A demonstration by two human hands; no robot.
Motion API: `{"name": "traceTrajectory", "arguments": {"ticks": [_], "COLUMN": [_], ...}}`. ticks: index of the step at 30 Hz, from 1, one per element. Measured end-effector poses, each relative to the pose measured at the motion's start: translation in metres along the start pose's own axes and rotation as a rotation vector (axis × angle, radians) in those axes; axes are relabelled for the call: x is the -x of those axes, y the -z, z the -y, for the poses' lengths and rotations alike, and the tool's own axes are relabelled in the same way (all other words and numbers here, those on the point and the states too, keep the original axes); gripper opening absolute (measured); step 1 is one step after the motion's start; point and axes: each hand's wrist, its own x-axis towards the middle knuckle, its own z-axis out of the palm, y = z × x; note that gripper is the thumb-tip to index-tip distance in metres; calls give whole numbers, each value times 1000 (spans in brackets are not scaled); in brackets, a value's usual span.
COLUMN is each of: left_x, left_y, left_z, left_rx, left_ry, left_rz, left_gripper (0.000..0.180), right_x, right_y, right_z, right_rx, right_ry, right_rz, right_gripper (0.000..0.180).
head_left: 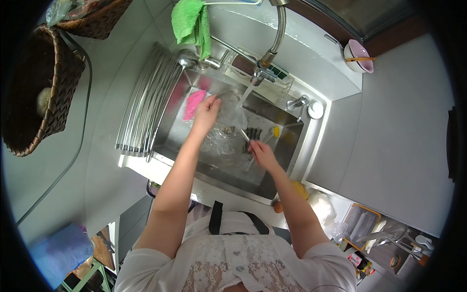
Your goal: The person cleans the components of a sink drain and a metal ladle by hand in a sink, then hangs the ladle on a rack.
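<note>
Rinsing at the stainless steel sink, mid-wash.

Left hand is reaching into the basin, its grip closed on the rim of a clear, glassy vessel that it is tilting under the stream. Water is running from the flexible chrome spray tap and striking just right of that hand, onto the vessel.

Right hand is lower in the basin, its grip closed on a thin pale stick-like utensil, possibly chopsticks; too small to tell. The tip is pointing up toward the vessel.

More clear glassware is lying wet on the basin floor between the two hands. A pink cloth is resting against the left inner wall of the basin, just beside the left hand. A green towel is hanging above, and a ridged metal draining rack is sitting on the grey table to the left.

Judgement: the rinsing step appears to be in hand, not finished. The next move is calling for a steady hold on a slippery vessel and for keeping the utensil from knocking the glass.
</note>
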Motion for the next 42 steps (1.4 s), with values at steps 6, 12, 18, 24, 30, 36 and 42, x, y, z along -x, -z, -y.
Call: {"name": "traceTrajectory", "arguments": {"ticks": [6, 12, 18, 24, 30, 36, 42], "left_x": [33, 65, 74, 98, 111, 125, 126], "left_y": [60, 106, 91, 100, 104, 122, 118], "left_z": [-55, -67, -41, -42, -39, -30, -33], "left_rx": [-102, -350, -350, -350, -354, -342, -281], "left_ry": [-252, -168, -235, -128, -177, -135, -180], "left_rz": [-390, -542, -436, -407, -359, -378, -293], "left_gripper": [30, 34, 39, 34, 34, 32, 31], "right_x": [-96, -132, -202, -174, -220, -214, -242], "right_y": [-41, -81, -106, -113, -118, -87, -51], "right_z": [76, 124, 159, 245, 214, 244, 232], "right_rx": [75, -444, -113, 54, -84, 151, 602], "right_ry": [233, 257, 693, 402, 463, 165, 222], "right_rz": [101, -148, -598, -359, -956, -592, -574], "right_gripper": [39, 30, 56, 74, 70, 62, 49]}}
